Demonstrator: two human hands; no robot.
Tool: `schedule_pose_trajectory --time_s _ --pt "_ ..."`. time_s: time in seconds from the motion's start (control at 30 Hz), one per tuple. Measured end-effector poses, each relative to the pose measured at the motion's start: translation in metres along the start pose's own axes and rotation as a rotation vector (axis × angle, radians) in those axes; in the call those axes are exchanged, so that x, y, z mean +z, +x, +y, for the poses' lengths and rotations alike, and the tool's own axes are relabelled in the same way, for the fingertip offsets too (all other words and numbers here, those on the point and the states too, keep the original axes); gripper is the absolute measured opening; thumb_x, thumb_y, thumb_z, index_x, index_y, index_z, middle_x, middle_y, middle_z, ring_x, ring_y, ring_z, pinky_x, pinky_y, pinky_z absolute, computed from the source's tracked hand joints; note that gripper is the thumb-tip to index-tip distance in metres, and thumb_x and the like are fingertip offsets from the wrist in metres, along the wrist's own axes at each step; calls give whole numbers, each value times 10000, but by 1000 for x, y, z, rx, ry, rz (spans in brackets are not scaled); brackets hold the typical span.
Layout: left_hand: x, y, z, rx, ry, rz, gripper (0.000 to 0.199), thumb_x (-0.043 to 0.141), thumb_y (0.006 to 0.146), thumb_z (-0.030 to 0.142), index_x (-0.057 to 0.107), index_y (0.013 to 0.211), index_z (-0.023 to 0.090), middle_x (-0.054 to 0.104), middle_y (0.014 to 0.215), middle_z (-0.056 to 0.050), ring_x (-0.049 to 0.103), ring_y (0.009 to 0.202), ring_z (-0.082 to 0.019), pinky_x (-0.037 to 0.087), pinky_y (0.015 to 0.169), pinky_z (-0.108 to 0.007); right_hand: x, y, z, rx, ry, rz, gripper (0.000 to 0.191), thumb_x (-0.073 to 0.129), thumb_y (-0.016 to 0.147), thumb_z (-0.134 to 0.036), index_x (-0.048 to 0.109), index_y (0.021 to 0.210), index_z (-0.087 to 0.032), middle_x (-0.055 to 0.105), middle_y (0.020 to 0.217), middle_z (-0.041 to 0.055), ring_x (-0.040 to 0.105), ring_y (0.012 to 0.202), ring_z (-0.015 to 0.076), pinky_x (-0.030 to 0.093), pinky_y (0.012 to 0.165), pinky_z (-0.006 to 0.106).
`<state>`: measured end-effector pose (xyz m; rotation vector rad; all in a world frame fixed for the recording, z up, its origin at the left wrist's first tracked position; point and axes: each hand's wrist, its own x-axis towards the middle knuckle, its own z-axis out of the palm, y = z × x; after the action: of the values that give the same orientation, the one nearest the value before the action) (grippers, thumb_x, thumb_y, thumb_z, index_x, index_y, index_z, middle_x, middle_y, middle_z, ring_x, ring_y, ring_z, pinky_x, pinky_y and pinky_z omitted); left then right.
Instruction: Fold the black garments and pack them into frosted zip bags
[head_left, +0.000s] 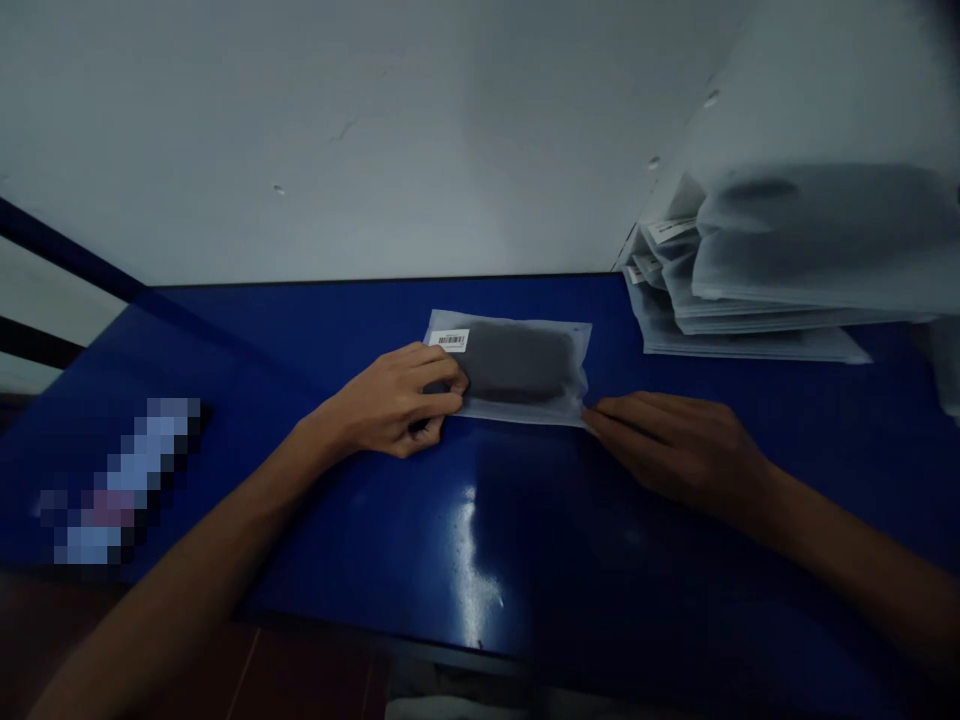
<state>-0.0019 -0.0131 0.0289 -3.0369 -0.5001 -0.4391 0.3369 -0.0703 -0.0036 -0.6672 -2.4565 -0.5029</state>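
A translucent frosted plastic bag (pixel 525 360) with something dark inside lies on the blue table. Near its upper left corner sits a white barcode label (pixel 450 341). My left hand (pixel 405 400) is closed at the bag's left edge, fingers curled, with the lower left part of the bag pinched between them. On the other side, my right hand (pixel 667 440) pinches the lower right corner between fingers and thumb. The bag's right edge looks slightly wrinkled.
Several similar filled bags (pixel 795 240) are stacked at the right against the white wall (pixel 375 140). A pixelated, blurred-out object (pixel 135 485) lies at the left of the blue table (pixel 360 560). The table's front edge runs below, above a reddish tiled floor (pixel 300 675).
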Motion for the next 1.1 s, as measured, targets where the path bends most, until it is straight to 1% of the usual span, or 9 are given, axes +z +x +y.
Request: schedule_pose_trajectory --time_s 0.23,0.43,0.53,0.63,0.7,0.77,0.83,0.9,1.1 --pt "0 -8 -11 -30 -46 -10 128 512 707 112 552 790 202 676 1036 -74 598 1013 -247 499 868 -385 0 0 4 51 -88 -1 118 649 947 -98 719 1010 -169 766 897 6 690 742 115 532 669 236" --pt "2 -10 -14 -42 -70 4 102 513 703 125 540 774 194 668 1037 -85 596 1008 -259 498 849 -397 2 0 3 63 -68 -1 128 670 924 -81 736 1011 -148 764 891 23 689 723 128 532 652 253" --pt "3 -9 -12 -19 -2 -12 43 548 785 218 575 781 184 659 1027 -107 609 1003 -283 502 834 -419 5 -4 3 57 -56 24 193 648 922 -49 734 1068 -142 777 961 43 723 807 146 566 730 251" --pt "8 -4 1 -35 117 47 278 587 917 433 664 968 171 656 1175 -157 601 1119 -338 506 927 -487 6 -7 2 61 5 49 277 619 926 -32 715 1154 -156 783 1038 53 748 905 171 592 813 257" --pt "15 3 16 -118 155 66 502 583 953 572 639 1272 188 558 1422 -194 514 1303 -399 456 1044 -563 6 -8 0 84 51 34 328 597 937 -36 693 1221 -170 781 1086 53 756 934 181 603 811 256" --pt "23 11 35 -272 157 25 655 584 960 631 482 1513 294 331 1643 -175 395 1430 -448 347 1132 -659 7 -8 -1 108 66 7 355 571 953 -39 675 1262 -177 775 1139 60 758 965 183 611 821 255" --pt "31 17 50 -434 150 17 711 568 969 641 379 1587 345 215 1701 -162 358 1458 -478 313 1129 -712 10 -7 -2 131 50 -22 362 564 958 -38 662 1281 -169 764 1185 69 754 1003 185 614 857 265" --pt "36 19 58 -540 141 9 706 533 989 635 338 1609 360 258 1691 -155 352 1466 -488 283 1119 -763 13 -7 -3 150 37 -43 358 582 960 -55 649 1297 -157 752 1218 78 747 1036 187 615 888 279" --pt "37 5 31 -676 139 -11 717 513 1001 632 284 1628 370 261 1702 -113 270 1534 -456 226 1167 -760 17 -9 -3 177 65 -99 379 596 973 -111 626 1345 -184 726 1281 76 721 1108 197 615 925 319"
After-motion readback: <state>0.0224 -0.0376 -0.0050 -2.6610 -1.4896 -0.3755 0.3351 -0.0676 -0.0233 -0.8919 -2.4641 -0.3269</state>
